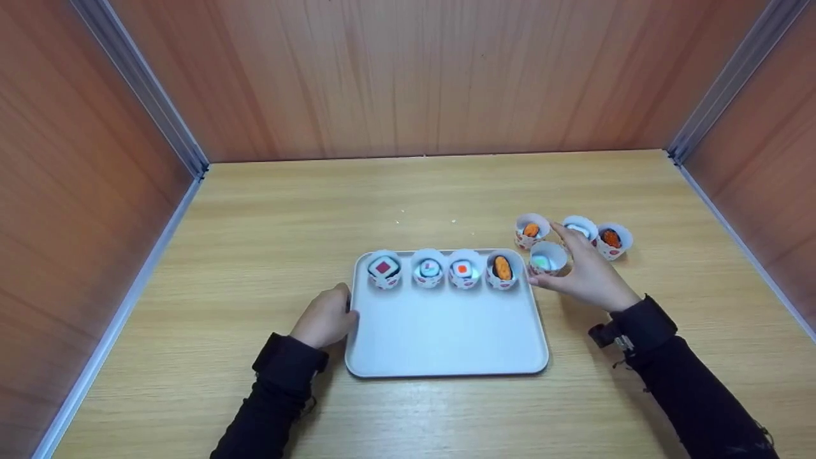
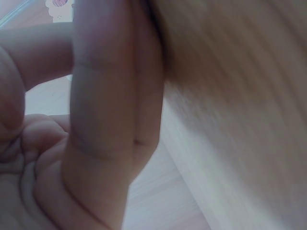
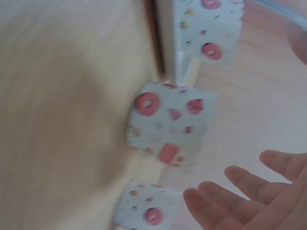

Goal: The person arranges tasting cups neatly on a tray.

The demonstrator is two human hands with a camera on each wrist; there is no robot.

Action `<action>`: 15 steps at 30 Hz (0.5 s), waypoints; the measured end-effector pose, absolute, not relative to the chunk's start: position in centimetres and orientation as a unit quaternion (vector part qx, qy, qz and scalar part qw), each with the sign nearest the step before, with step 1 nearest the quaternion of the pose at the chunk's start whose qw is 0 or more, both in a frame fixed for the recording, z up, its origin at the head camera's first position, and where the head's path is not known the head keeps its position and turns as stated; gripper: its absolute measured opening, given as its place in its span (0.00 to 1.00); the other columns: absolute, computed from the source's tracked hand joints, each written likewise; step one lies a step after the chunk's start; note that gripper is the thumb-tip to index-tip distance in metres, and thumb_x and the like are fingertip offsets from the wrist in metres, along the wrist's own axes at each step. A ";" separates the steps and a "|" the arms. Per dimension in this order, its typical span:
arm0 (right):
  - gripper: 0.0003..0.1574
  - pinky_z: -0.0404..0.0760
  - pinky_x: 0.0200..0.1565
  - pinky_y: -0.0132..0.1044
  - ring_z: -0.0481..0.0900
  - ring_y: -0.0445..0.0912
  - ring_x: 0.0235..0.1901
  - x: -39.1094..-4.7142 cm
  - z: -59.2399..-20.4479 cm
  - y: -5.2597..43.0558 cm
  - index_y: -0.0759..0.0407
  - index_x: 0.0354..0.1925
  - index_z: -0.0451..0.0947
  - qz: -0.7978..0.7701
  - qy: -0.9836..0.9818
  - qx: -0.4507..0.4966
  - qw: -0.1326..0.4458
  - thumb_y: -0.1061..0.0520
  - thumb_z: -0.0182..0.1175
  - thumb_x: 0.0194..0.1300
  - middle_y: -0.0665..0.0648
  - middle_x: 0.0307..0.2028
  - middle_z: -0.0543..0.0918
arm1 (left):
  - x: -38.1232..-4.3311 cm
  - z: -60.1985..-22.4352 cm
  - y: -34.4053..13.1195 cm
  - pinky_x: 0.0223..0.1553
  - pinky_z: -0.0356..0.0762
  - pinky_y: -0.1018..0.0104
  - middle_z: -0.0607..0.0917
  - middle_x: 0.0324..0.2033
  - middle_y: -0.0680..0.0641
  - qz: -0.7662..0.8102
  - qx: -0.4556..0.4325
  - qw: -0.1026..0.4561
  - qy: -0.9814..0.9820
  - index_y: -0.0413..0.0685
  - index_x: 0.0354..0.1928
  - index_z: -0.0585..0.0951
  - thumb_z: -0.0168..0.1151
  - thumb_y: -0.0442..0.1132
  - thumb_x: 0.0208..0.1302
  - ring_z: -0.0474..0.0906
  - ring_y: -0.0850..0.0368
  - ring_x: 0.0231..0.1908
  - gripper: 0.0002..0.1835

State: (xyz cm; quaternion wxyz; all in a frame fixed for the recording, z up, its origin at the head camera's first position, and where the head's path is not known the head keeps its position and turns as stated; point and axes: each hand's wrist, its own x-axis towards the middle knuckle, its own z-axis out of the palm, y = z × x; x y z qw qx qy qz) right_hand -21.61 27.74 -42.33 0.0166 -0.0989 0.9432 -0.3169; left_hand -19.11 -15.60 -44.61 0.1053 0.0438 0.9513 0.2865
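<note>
My left hand point(image 1: 325, 317) grips the left rim of a white rectangular tray point(image 1: 446, 338), thumb on the rim. In the left wrist view its fingers point(image 2: 103, 105) fill much of the picture. Several patterned paper cups stand in a row along the tray's far side, among them one with an orange-topped piece point(image 1: 503, 268). Just right of the tray, my right hand point(image 1: 590, 271) spreads thumb and fingers around a paper cup point(image 1: 548, 260) with a pale green and white piece inside. In the right wrist view the fingers point(image 3: 240, 196) are extended and apart from the cup point(image 3: 170, 124).
Beyond the right hand stand more paper cups: one with an orange piece point(image 1: 531, 230), one with a whitish piece point(image 1: 579, 226) and one with a dark, orange-topped piece point(image 1: 613, 240). Wood-patterned panels point(image 1: 421, 76) enclose the wooden table point(image 1: 287, 223) at the back and sides.
</note>
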 end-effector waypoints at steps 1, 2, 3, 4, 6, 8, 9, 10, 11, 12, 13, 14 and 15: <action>0.70 0.61 0.64 0.66 0.55 0.66 0.71 -21.8 -42.6 27.9 0.55 0.77 0.43 -0.319 0.943 -0.097 0.021 0.32 0.70 0.51 0.70 0.73 0.52 | -19.1 -44.6 -15.6 0.27 0.69 0.65 0.76 0.26 0.46 0.286 0.044 0.106 0.951 0.37 0.38 0.74 0.57 0.32 0.60 0.72 0.53 0.26 0.06; 0.71 0.62 0.64 0.66 0.55 0.66 0.70 -21.9 -42.8 28.0 0.57 0.77 0.43 -0.319 0.943 -0.095 0.025 0.33 0.70 0.51 0.71 0.73 0.52 | -19.1 -44.6 -15.6 0.27 0.69 0.65 0.76 0.26 0.46 0.287 0.044 0.107 0.951 0.37 0.38 0.74 0.57 0.32 0.60 0.72 0.53 0.26 0.06; 0.70 0.61 0.64 0.65 0.56 0.66 0.70 -22.1 -43.0 28.1 0.59 0.77 0.42 -0.318 0.943 -0.092 0.031 0.35 0.70 0.52 0.72 0.73 0.52 | -19.1 -44.6 -15.6 0.26 0.69 0.65 0.76 0.26 0.46 0.287 0.045 0.108 0.951 0.37 0.38 0.74 0.57 0.32 0.60 0.72 0.53 0.26 0.06; 0.70 0.62 0.64 0.65 0.56 0.66 0.70 -22.3 -43.2 28.2 0.61 0.77 0.42 -0.320 0.942 -0.091 0.036 0.37 0.71 0.53 0.72 0.72 0.53 | -19.1 -44.6 -15.6 0.26 0.69 0.65 0.76 0.26 0.46 0.288 0.045 0.108 0.951 0.37 0.38 0.74 0.57 0.32 0.60 0.72 0.53 0.26 0.06; 0.68 0.63 0.65 0.63 0.58 0.66 0.69 -22.6 -43.6 28.3 0.64 0.76 0.42 -0.326 0.940 -0.089 0.045 0.40 0.71 0.54 0.73 0.71 0.55 | -19.1 -44.6 -15.6 0.26 0.69 0.66 0.76 0.26 0.46 0.290 0.044 0.110 0.950 0.37 0.37 0.74 0.57 0.31 0.60 0.72 0.53 0.25 0.05; 0.66 0.62 0.66 0.63 0.58 0.66 0.69 -23.0 -43.9 28.4 0.67 0.75 0.44 -0.328 0.939 -0.087 0.053 0.43 0.71 0.55 0.73 0.71 0.56 | -19.1 -44.6 -15.6 0.25 0.68 0.66 0.76 0.26 0.46 0.291 0.043 0.111 0.949 0.37 0.37 0.74 0.57 0.31 0.60 0.72 0.53 0.25 0.05; 0.65 0.62 0.66 0.62 0.59 0.66 0.69 -23.1 -44.0 28.3 0.68 0.75 0.44 -0.330 0.938 -0.087 0.056 0.45 0.71 0.56 0.73 0.70 0.57 | -19.1 -44.6 -15.6 0.26 0.68 0.66 0.76 0.26 0.46 0.291 0.043 0.110 0.949 0.37 0.37 0.74 0.57 0.31 0.60 0.72 0.53 0.25 0.05; 0.64 0.62 0.66 0.62 0.60 0.66 0.68 -23.3 -44.1 28.3 0.68 0.74 0.45 -0.332 0.938 -0.086 0.059 0.46 0.71 0.56 0.73 0.70 0.58 | -19.1 -44.6 -15.6 0.26 0.68 0.66 0.76 0.26 0.46 0.291 0.043 0.109 0.949 0.37 0.37 0.74 0.57 0.31 0.60 0.72 0.53 0.25 0.05; 0.63 0.62 0.66 0.62 0.60 0.66 0.68 -23.4 -44.2 28.3 0.69 0.74 0.46 -0.333 0.937 -0.086 0.061 0.47 0.71 0.56 0.73 0.70 0.58 | -19.1 -44.6 -15.6 0.26 0.68 0.66 0.76 0.25 0.46 0.291 0.043 0.109 0.950 0.37 0.37 0.74 0.57 0.31 0.60 0.71 0.53 0.25 0.05; 0.61 0.63 0.65 0.62 0.61 0.66 0.67 -23.6 -44.3 28.3 0.69 0.74 0.47 -0.333 0.937 -0.085 0.062 0.48 0.71 0.56 0.73 0.69 0.59 | -19.1 -44.6 -15.6 0.26 0.68 0.66 0.76 0.25 0.46 0.291 0.043 0.109 0.950 0.37 0.37 0.74 0.57 0.31 0.60 0.71 0.53 0.25 0.05; 0.60 0.63 0.65 0.62 0.62 0.66 0.66 -23.7 -44.4 28.3 0.69 0.73 0.48 -0.333 0.937 -0.083 0.064 0.49 0.71 0.57 0.73 0.68 0.60 | -19.1 -44.6 -15.6 0.26 0.68 0.66 0.76 0.25 0.46 0.291 0.043 0.109 0.950 0.37 0.37 0.74 0.57 0.31 0.60 0.71 0.53 0.25 0.05; 0.58 0.64 0.65 0.62 0.63 0.66 0.66 -23.8 -44.4 28.3 0.69 0.73 0.49 -0.334 0.937 -0.082 0.066 0.50 0.71 0.57 0.73 0.67 0.61 | -19.1 -44.7 -15.6 0.26 0.68 0.66 0.76 0.25 0.46 0.291 0.043 0.110 0.949 0.37 0.37 0.74 0.57 0.31 0.60 0.71 0.53 0.26 0.05; 0.57 0.64 0.64 0.62 0.64 0.65 0.65 -23.9 -44.5 28.3 0.69 0.72 0.50 -0.334 0.937 -0.081 0.067 0.51 0.70 0.57 0.72 0.66 0.63 | -19.1 -44.7 -15.6 0.26 0.68 0.66 0.76 0.26 0.46 0.292 0.042 0.111 0.949 0.37 0.37 0.74 0.57 0.31 0.60 0.71 0.53 0.26 0.05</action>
